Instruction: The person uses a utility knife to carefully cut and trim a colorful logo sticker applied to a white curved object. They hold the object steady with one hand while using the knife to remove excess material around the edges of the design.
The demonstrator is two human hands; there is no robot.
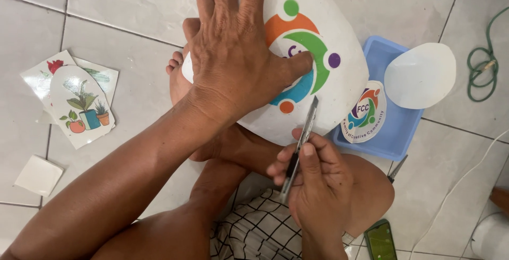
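My left hand (238, 48) lies flat, fingers spread, on a large white plate-shaped piece (344, 74) printed with an orange, green, blue and purple round logo. The piece rests over my foot and leg. My right hand (313, 178) grips a slim metal utility knife (299, 146), its blade tip touching the printed piece near the lower rim, just below the logo.
A blue tray (403, 127) to the right holds a small logo sticker (365, 110) and a plain white oval (420, 75). Plant-printed cutouts (79, 103) and a white square (38, 175) lie on the tiled floor at left. A green cord (485, 64), scissors (396, 169) and a phone (380, 240) lie at right.
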